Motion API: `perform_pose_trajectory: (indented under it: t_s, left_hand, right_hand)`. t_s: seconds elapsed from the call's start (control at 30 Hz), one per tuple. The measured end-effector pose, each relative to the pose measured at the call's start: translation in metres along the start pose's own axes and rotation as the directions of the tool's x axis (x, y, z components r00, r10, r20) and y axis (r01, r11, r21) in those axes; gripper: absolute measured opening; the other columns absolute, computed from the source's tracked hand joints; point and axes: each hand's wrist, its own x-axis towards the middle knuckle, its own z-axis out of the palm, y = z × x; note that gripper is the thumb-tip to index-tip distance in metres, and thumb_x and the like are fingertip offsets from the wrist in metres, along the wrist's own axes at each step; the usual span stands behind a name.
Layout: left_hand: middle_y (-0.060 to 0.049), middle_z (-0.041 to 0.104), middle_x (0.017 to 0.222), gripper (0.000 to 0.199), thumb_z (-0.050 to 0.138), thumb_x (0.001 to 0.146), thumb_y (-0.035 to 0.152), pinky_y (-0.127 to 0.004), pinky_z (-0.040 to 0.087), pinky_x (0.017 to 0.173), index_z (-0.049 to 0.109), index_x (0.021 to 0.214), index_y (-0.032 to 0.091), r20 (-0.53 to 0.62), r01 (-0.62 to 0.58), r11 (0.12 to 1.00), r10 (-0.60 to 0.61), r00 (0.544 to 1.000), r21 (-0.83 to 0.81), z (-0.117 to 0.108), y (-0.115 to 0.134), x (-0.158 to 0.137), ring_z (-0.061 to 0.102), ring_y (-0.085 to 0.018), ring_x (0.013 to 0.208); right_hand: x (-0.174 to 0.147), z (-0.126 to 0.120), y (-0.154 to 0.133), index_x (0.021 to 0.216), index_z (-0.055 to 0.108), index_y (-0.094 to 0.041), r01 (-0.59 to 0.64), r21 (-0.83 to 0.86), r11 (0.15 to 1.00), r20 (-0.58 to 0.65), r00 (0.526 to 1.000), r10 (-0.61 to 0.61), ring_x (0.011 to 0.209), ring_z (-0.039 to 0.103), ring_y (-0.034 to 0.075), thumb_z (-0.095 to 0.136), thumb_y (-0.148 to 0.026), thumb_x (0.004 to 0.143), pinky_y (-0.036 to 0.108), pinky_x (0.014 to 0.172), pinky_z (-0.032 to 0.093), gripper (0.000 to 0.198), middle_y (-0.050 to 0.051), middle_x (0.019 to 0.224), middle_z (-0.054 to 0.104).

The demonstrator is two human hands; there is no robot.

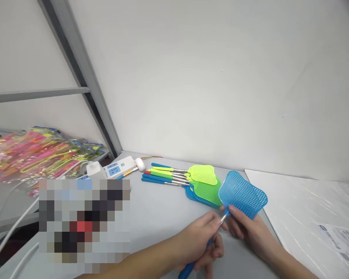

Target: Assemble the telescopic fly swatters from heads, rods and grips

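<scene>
A blue fly swatter (242,193) is held up in front of me, its mesh head tilted toward the upper right. My left hand (202,238) wraps round its handle and metal shaft, the blue grip end sticking out below. At the base of the mesh head, my right hand (248,228) pinches the swatter between thumb and fingers. Behind them lies a pile of fly swatters with a yellow head (203,174), a green head (208,192) and blue ones underneath. Their blue, yellow, red and green handles point left.
A white power strip (123,166) with plugs and cables lies at the table's left. Beyond it, several colourful items in clear plastic bags (43,151) are heaped. A wrapped white package (311,209) lies at right. A blurred patch hides part of the table.
</scene>
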Motion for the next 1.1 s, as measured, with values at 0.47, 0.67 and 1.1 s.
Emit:
perform_pose_trajectory:
  t_s: [0.47,0.67,1.1]
  left_hand:
    - [0.011,0.041,0.054,0.021,0.041,0.095,0.040,-0.022,0.048,0.038,0.045,0.085,0.022,-0.041,0.024,0.999,-0.022,0.999,0.042,0.006,-0.002,-0.002,0.031,-0.004,0.032]
    - [0.014,0.032,0.047,0.025,0.040,0.096,0.045,-0.020,0.045,0.033,0.048,0.094,0.022,-0.105,-0.027,0.998,0.034,0.994,0.063,0.012,0.002,-0.001,0.020,-0.004,0.028]
    - [0.011,0.039,0.049,0.029,0.045,0.095,0.044,-0.025,0.052,0.040,0.045,0.079,0.020,-0.072,-0.028,1.000,0.027,0.997,0.000,0.010,0.004,0.000,0.032,-0.004,0.032]
  right_hand:
    - [-0.008,-0.002,-0.012,0.065,0.054,-0.019,0.001,-0.078,0.997,0.141,0.990,0.010,0.058,0.044,0.013,0.059,-0.055,0.086,0.028,0.063,0.037,0.042,-0.003,0.056,0.047]
    - [-0.006,0.000,-0.016,0.069,0.057,-0.018,0.064,-0.060,0.996,0.160,0.986,-0.053,0.059,0.044,0.012,0.060,-0.053,0.085,0.027,0.060,0.035,0.039,-0.003,0.060,0.048]
    - [-0.006,0.005,-0.015,0.061,0.053,-0.019,0.052,0.086,0.995,0.132,0.989,-0.063,0.062,0.045,0.014,0.065,-0.049,0.083,0.030,0.069,0.039,0.039,-0.003,0.056,0.042]
